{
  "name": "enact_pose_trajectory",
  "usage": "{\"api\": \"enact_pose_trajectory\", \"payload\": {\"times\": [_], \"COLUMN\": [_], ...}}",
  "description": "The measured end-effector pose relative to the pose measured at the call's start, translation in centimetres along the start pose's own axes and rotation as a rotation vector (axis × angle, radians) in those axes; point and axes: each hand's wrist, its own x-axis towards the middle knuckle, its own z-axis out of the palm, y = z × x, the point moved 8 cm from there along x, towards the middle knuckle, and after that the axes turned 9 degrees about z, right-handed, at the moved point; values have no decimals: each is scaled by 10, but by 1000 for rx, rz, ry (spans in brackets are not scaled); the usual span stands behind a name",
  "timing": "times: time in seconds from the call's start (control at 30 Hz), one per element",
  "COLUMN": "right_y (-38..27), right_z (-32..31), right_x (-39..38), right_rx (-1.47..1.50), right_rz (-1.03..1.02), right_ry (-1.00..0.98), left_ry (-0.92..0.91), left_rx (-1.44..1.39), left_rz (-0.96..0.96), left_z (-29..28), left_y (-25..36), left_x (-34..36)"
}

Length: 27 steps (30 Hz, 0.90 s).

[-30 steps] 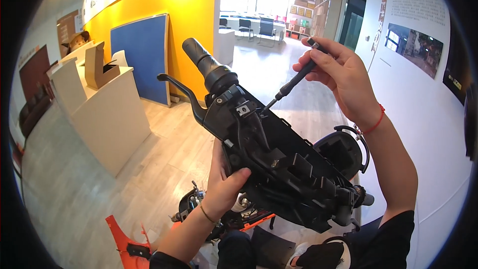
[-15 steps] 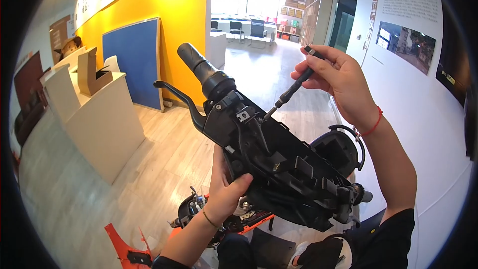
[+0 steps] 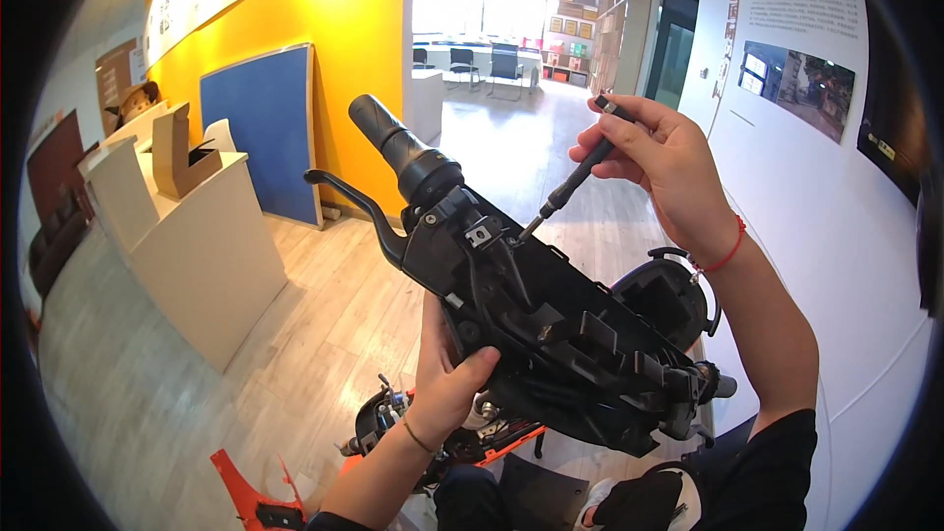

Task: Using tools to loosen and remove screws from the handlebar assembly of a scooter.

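My left hand (image 3: 447,374) grips the underside of a black plastic handlebar housing (image 3: 551,334), held up tilted, its rubber grip (image 3: 393,146) and brake lever (image 3: 354,202) pointing up left. My right hand (image 3: 664,167) pinches a slim black screwdriver (image 3: 573,175) by its handle. The screwdriver's tip touches the housing's upper edge near a small metal clip (image 3: 482,232). The open inner side of the housing faces me, with ribs and slots showing.
Below the housing stands a scooter body with black and orange parts (image 3: 433,428). An orange panel (image 3: 256,497) lies on the wooden floor. A white counter (image 3: 187,246) with a cardboard box is at the left; a white wall (image 3: 836,197) is close on the right.
The handlebar housing has stayed raised in my left hand. My right hand shifted slightly, keeping the screwdriver tip at the housing's upper edge. The view tilted a little.
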Motion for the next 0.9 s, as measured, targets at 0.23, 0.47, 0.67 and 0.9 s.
{"api": "enact_pose_trajectory", "payload": {"times": [0.23, 0.47, 0.67, 0.9], "right_y": [-3, 3, 7, -3], "right_z": [-3, -5, -7, -7], "right_x": [0, -1, 1, 4], "right_rx": [-17, -30, -18, -297], "right_rz": [-7, 33, 29, 35], "right_ry": [28, 39, 47, -47], "left_ry": [2, -14, -13, -14], "left_rx": [-4, 1, 25, 10], "left_rz": [0, 13, 16, -4], "left_z": [1, 4, 1, 1], "left_y": [0, 0, 3, -1], "left_x": [-1, -1, 1, 1]}}
